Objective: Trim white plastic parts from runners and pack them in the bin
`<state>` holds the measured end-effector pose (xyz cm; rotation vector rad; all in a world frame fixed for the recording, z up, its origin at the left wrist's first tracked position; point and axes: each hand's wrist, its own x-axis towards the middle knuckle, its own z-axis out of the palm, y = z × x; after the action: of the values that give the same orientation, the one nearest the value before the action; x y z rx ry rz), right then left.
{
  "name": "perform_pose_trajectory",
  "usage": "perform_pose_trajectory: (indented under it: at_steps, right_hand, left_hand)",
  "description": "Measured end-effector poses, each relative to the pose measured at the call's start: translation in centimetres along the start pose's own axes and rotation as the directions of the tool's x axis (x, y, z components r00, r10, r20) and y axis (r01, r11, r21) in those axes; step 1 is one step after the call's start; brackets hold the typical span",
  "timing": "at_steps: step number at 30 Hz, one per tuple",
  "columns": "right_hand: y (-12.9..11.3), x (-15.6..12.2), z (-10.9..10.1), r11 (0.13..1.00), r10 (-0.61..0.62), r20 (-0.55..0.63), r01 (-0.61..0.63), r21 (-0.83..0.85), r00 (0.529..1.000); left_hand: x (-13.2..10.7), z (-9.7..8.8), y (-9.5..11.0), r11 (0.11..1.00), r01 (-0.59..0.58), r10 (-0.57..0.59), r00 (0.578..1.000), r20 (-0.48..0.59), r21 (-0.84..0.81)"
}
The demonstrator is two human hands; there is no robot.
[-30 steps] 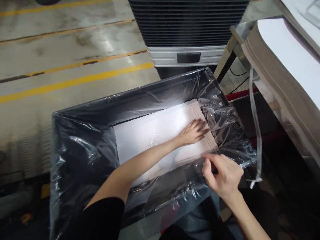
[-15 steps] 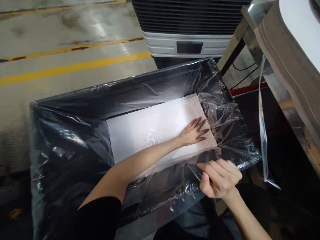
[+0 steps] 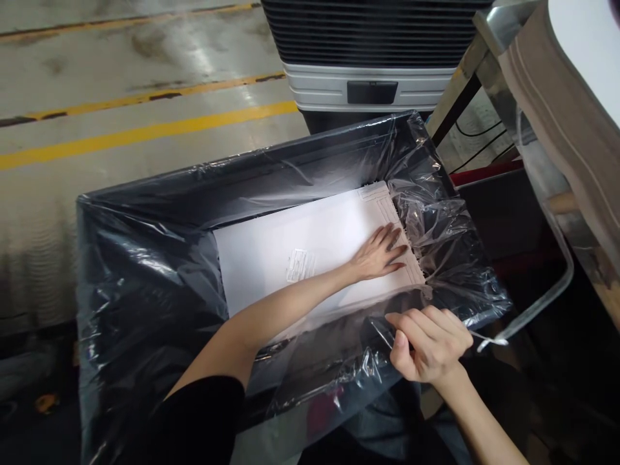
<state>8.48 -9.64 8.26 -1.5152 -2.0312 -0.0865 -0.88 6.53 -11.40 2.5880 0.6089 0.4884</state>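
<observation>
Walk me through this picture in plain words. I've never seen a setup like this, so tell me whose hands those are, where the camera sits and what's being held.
There is no robot here: these are a person's own bare hands. The camera is worn on that person's head, looking forward and down.

Below is a dark bin lined with a clear plastic liner, crumpled at its right end. Inside lies a white sheet with a small patch of markings.

The left hand lies on the sheet with fingers spread, holding nothing up. The right hand is curled by the bin's near side and seems to pinch the liner.

Beyond the bin are a black-and-silver cabinet and a floor with yellow lines.
</observation>
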Motion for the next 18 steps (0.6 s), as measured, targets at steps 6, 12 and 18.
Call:
perform_pose_trajectory:
  at_steps: [6, 12, 18]
  right_hand:
    - [0.0, 0.0, -0.1, 1.000, 0.004, 0.006, -0.004, -0.008, 1.000]
    - [0.0, 0.1, -0.1, 1.000, 0.005, 0.014, -0.005, -0.018, 1.000]
    - [0.1, 0.0, -0.4, 1.000, -0.005, 0.027, 0.006, -0.010, 1.000]
  left_hand:
    - [1.3, -1.5, -1.8, 0.966, 0.256, -0.256, 0.967, -0.010, 0.032]
    - [1.7, -2.2, -2.7, 0.968, 0.249, -0.250, 0.968, 0.036, 0.038]
    - [2.1, -4.4, -2.0, 0.967, 0.244, -0.252, 0.958, 0.140, 0.075]
